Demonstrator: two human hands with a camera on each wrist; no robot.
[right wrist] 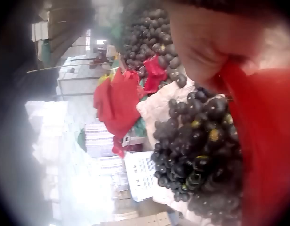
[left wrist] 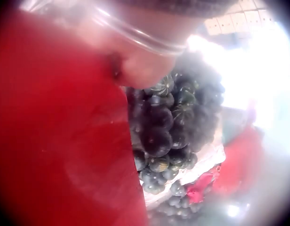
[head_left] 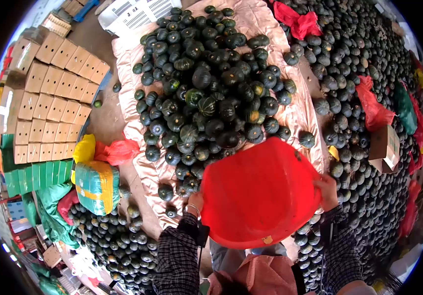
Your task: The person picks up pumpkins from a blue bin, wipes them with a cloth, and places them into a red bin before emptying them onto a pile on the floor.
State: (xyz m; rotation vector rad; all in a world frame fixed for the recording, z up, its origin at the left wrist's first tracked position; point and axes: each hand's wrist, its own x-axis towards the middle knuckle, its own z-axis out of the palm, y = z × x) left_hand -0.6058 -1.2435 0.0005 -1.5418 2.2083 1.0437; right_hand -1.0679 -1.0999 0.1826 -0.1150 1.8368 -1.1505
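A large red plastic basin is held in front of the body, its surface showing no squashes on it. My left hand grips the basin's left edge. On the opposite side, my right hand holds the right edge, fingers over the rim. Just beyond the basin, a heap of dark green kabocha squashes lies on a pale pink cloth. In the left wrist view the hand is blurred at the red edge. The right wrist view shows the hand at the basin's rim.
Stacked brown cartons stand at the left, with a taped green bundle nearer. More squashes cover the floor at right, around an open cardboard box and a red net bag. Another squash pile lies at lower left.
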